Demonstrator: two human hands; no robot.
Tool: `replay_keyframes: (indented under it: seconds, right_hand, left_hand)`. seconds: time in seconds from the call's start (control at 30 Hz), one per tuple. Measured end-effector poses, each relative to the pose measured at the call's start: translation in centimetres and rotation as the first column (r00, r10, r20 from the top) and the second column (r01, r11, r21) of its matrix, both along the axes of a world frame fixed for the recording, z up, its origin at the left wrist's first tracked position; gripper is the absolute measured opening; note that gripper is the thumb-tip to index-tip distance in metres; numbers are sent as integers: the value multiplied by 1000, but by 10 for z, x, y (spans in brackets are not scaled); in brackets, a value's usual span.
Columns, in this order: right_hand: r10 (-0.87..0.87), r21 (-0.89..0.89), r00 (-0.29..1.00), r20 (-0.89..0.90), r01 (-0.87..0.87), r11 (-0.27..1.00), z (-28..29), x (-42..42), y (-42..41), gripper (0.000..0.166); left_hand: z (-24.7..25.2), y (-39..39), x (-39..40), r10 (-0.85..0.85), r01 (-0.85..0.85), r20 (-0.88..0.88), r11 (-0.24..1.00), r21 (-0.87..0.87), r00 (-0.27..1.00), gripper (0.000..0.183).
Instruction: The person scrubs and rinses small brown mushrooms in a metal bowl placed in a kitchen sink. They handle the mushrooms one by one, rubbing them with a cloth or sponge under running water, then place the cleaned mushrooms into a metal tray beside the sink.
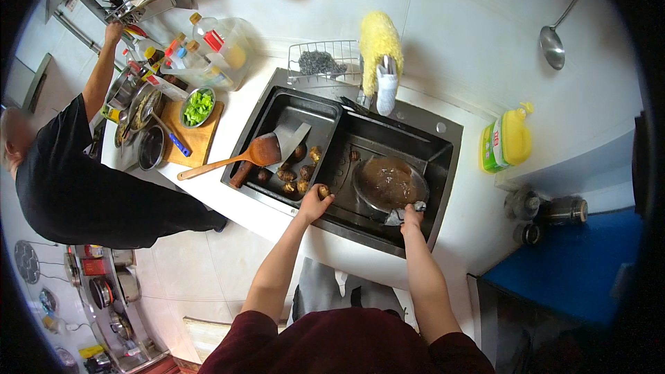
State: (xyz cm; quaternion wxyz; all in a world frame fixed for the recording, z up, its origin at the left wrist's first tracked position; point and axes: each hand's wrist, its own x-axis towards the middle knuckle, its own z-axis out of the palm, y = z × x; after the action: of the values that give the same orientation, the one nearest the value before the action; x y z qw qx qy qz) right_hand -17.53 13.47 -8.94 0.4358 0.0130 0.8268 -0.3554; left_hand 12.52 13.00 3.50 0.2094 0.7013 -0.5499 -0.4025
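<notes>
My left hand point(313, 206) holds a small brown tuber point(324, 191), perhaps a taro or potato, above the sink's divider. My right hand point(412, 218) grips a crumpled grey piece point(396, 217), which looks like a scrubbing cloth, at the near rim of a metal bowl point(358, 195). Murky brown water point(389, 179) fills that bowl, which sits in the right basin of the black double sink point(451, 166). Several more tubers point(287, 174) lie in the left basin. One dark tuber point(354, 156) rests behind the bowl.
A wooden spatula point(265, 150) and a cleaver point(296, 137) lie across the left basin. Left of it are a cutting board point(202, 148) and a bowl of chopped greens point(198, 107). A person in black point(93, 182) stands at left. The faucet point(387, 70) wears a yellow cloth.
</notes>
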Motion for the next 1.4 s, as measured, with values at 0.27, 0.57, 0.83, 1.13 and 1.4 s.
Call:
replay_keyframes:
  seconds: [0.27, 0.57, 0.83, 1.13, 1.4]
  right_hand:
    - [348, -52, 772, -532, -440, 897, 85, 1, -16, 48]
    - [666, 250, 378, -643, -718, 649, 187, 41, -2, 40]
    - [596, 301, 51, -802, -827, 475, 194, 42, 11, 30]
    - [449, -32, 534, -716, -668, 744, 170, 33, 8, 37]
    - [136, -395, 933, -333, -269, 878, 108, 33, 23, 46]
  left_hand:
    - [-11, -2, 11, 32, -16, -227, 997, 72, 973, 62]
    - [-32, -9, 21, -9, 52, -351, 992, 112, 936, 65]
    - [-54, -7, 21, -9, 49, -458, 996, 74, 889, 47]
    - [-37, -11, 24, 51, 82, -624, 980, 182, 780, 44]
    - [-37, -11, 25, 67, 73, -647, 980, 187, 760, 37]
